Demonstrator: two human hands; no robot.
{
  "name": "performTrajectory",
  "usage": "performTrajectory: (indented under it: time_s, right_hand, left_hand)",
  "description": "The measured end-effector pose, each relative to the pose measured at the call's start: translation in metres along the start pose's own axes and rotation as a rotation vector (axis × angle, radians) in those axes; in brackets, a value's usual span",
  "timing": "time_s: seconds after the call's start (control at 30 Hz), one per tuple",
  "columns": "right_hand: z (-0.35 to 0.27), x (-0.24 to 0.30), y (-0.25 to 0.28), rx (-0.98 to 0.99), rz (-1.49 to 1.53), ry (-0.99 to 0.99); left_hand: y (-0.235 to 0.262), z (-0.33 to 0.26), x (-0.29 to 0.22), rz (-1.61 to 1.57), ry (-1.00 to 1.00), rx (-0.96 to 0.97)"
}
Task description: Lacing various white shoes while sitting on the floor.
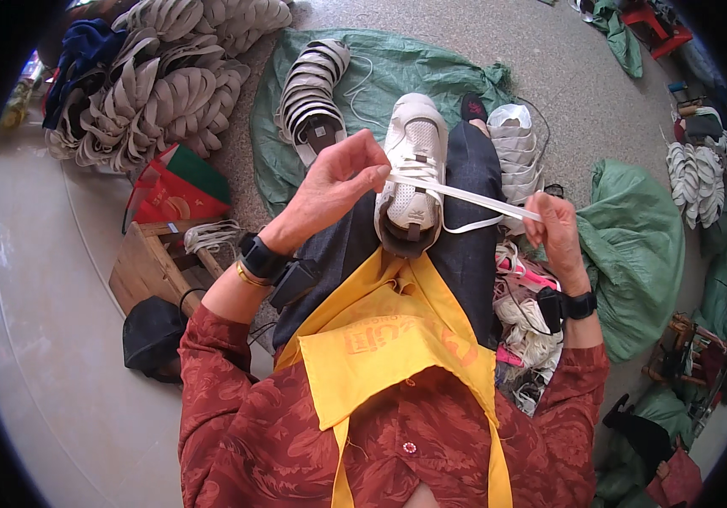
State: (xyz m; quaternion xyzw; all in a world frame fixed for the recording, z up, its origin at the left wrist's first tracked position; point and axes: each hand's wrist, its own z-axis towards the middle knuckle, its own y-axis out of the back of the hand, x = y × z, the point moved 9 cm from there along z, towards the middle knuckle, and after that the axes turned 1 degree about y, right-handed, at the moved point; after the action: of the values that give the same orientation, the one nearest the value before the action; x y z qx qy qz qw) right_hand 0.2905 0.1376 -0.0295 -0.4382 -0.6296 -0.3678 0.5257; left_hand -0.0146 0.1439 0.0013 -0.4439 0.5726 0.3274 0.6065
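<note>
A white sneaker [416,135] rests on my lap between my thighs, its toe pointing away from me. White shoelace [478,200] crosses the shoe's front and runs taut to the right, with a slack loop hanging below it. Thumb and fingers of my left hand [342,182] are pinched on the lace at the shoe's left side. Out to the right, my right hand [555,233] grips the lace with closed fingers, away from the shoe. The lace's exact ends are hidden in my fingers.
Nested shoe uppers [317,80] lie on a green sheet [274,161] ahead. More white uppers [516,152] stand by my right leg, above loose laces [526,326]. Left are a large upper pile [160,93], a red bag [179,190] and a wooden stool [147,258]. Right sits a green sack [634,262].
</note>
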Motion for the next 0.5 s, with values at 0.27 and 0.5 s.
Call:
performTrajectory:
  time_s: [0.27,0.5]
  right_hand:
    - [0.001,-0.042,0.055,-0.233,-0.235,-0.217]
    - [0.024,0.042,-0.044,-0.143,-0.559,0.080]
  left_hand:
    - [-0.020,0.007,0.019,0.119,-0.039,-0.023]
    - [-0.031,0.007,0.007,0.326,-0.087,-0.097]
